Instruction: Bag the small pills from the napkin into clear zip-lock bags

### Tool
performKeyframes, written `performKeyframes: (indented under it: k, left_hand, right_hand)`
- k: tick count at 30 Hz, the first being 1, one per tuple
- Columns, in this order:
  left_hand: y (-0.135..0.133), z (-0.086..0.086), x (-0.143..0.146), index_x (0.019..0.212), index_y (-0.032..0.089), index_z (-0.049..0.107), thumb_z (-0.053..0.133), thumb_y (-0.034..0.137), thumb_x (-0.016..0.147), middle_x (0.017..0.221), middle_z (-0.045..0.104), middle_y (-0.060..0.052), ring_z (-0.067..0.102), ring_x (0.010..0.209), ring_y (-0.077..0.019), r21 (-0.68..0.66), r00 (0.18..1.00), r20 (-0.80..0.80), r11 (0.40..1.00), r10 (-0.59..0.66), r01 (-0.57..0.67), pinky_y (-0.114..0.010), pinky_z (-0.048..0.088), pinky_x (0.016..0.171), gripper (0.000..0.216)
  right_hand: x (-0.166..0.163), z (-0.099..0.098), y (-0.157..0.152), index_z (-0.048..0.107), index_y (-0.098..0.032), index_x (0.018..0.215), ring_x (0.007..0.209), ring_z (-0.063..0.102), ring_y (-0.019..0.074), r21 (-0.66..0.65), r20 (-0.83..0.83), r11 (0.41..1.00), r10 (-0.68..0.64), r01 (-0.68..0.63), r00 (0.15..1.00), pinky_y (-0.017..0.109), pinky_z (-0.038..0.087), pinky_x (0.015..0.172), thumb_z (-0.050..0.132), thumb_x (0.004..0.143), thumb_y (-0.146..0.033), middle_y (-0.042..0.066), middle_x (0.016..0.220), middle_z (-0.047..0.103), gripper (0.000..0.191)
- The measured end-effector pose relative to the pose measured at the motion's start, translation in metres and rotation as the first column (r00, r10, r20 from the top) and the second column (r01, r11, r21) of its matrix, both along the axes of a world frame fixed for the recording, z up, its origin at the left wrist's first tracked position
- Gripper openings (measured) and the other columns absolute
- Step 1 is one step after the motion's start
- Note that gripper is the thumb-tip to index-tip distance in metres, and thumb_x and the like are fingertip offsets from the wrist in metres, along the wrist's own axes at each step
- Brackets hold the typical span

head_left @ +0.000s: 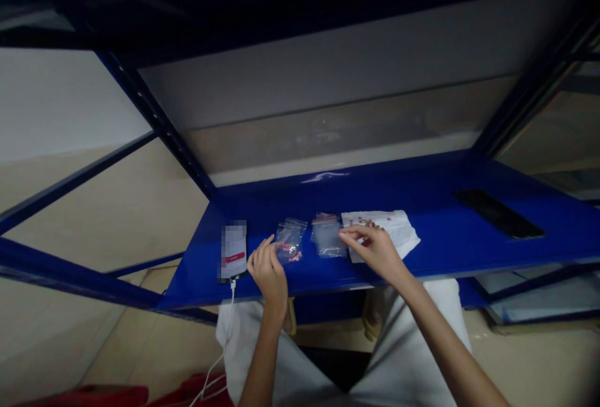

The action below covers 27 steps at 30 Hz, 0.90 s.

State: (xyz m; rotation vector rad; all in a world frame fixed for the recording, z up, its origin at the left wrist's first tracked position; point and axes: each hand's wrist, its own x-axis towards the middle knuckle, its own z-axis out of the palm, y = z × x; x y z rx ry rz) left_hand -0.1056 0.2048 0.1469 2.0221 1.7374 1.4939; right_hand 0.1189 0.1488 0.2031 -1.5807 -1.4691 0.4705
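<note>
My left hand rests at the shelf's front left with its fingers stretched out. Its fingertips are beside a clear zip bag that has pink beads and a shiny piece inside. To the right lies a stack of clear zip bags. Over the stack's right edge, my right hand pinches thumb and forefinger together; what is between them, if anything, is too small to make out. Beneath that hand is a white cloth or paper with small pink and brownish beads on it, partly hidden.
A phone with a white charging cable lies left of my left hand. A dark flat slab-like object lies at the right of the blue shelf. A blue upright post stands at the left, and another shelf hangs overhead.
</note>
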Motion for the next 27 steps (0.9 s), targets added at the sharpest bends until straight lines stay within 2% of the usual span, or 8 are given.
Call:
performKeyframes:
  k: [3,7,9,11,15,21,25,27]
  left_hand:
    - [-0.023,0.024,-0.002,0.076,0.019,0.06,0.032,0.029,0.093,0.091,0.068,-0.004,0.061,0.085,-0.0176,-0.023,0.983,0.18,0.999,0.038,-0.034,-0.034,0.04,0.084,0.035]
    - [-0.057,0.041,0.002,0.066,0.021,0.055,0.035,0.035,0.093,0.066,0.06,0.001,0.055,0.069,-0.0148,-0.181,0.951,0.302,0.976,-0.063,0.122,-0.026,0.041,0.069,0.037]
    - [-0.071,0.042,0.005,0.062,0.02,0.052,0.036,0.037,0.093,0.059,0.055,0.002,0.052,0.064,-0.0135,-0.243,0.939,0.324,0.95,-0.111,0.196,-0.024,0.04,0.064,0.039]
    - [-0.08,0.041,0.007,0.064,0.02,0.053,0.037,0.039,0.093,0.054,0.051,0.003,0.05,0.056,-0.0119,-0.308,0.924,0.366,0.922,-0.115,0.236,-0.022,0.039,0.057,0.038]
    - [-0.091,0.039,0.003,0.074,0.019,0.057,0.039,0.043,0.091,0.048,0.044,0.006,0.043,0.042,-0.0091,-0.396,0.905,0.42,0.884,-0.067,0.249,-0.02,0.034,0.045,0.034]
    - [-0.095,0.042,0.002,0.083,0.019,0.065,0.044,0.043,0.089,0.05,0.049,0.004,0.048,0.045,-0.0092,-0.394,0.929,0.361,0.89,-0.079,0.229,-0.019,0.037,0.045,0.033]
    - [-0.091,0.039,0.004,0.1,0.02,0.062,0.047,0.045,0.087,0.046,0.048,0.007,0.044,0.036,-0.009,-0.444,0.891,0.439,0.835,-0.113,0.324,-0.019,0.035,0.039,0.032]
    - [-0.088,0.038,0.005,0.104,0.02,0.059,0.05,0.043,0.086,0.054,0.055,0.005,0.05,0.043,-0.0106,-0.427,0.897,0.426,0.847,-0.12,0.317,-0.021,0.041,0.044,0.031]
  right_hand:
    - [-0.012,0.012,-0.014,0.071,-0.02,0.089,0.074,0.066,0.018,-0.007,-0.11,0.995,0.101,-0.102,0.989,0.023,0.05,0.055,0.061,0.08,-0.039,0.005,0.085,0.072,0.023]
    - [-0.038,0.014,-0.026,0.069,-0.02,0.098,0.085,0.065,0.0181,-0.047,-0.291,0.974,0.2,-0.223,0.935,0.024,0.052,0.061,0.065,0.077,-0.036,0.006,0.096,0.07,0.026]
    - [-0.049,0.008,-0.03,0.071,-0.018,0.085,0.075,0.066,0.0164,-0.109,-0.396,0.936,0.269,-0.336,0.878,0.024,0.052,0.062,0.065,0.077,-0.037,0.005,0.083,0.072,0.021]
    - [-0.054,0.0,-0.034,0.07,-0.016,0.07,0.061,0.064,0.0135,-0.15,-0.508,0.897,0.291,-0.416,0.811,0.023,0.05,0.06,0.064,0.078,-0.04,0.004,0.065,0.069,0.026]
    - [-0.058,-0.007,-0.042,0.071,-0.014,0.079,0.053,0.058,0.0094,-0.186,-0.673,0.863,0.237,-0.47,0.701,0.02,0.047,0.052,0.064,0.075,-0.048,0.002,0.06,0.066,0.034]
    - [-0.061,0.0,-0.052,0.071,-0.016,0.071,0.049,0.056,0.0078,-0.268,-0.744,0.82,0.158,-0.506,0.65,0.019,0.047,0.049,0.075,0.064,-0.045,0.001,0.058,0.065,0.03]
    - [-0.058,0.004,-0.055,0.071,-0.016,0.075,0.052,0.058,0.0071,-0.303,-0.764,0.803,0.117,-0.513,0.634,0.017,0.046,0.048,0.073,0.066,-0.047,0.003,0.065,0.069,0.033]
    - [-0.056,0.006,-0.057,0.072,-0.016,0.077,0.052,0.057,0.007,-0.304,-0.738,0.81,0.133,-0.502,0.661,0.015,0.044,0.045,0.071,0.068,-0.047,0.004,0.067,0.07,0.032]
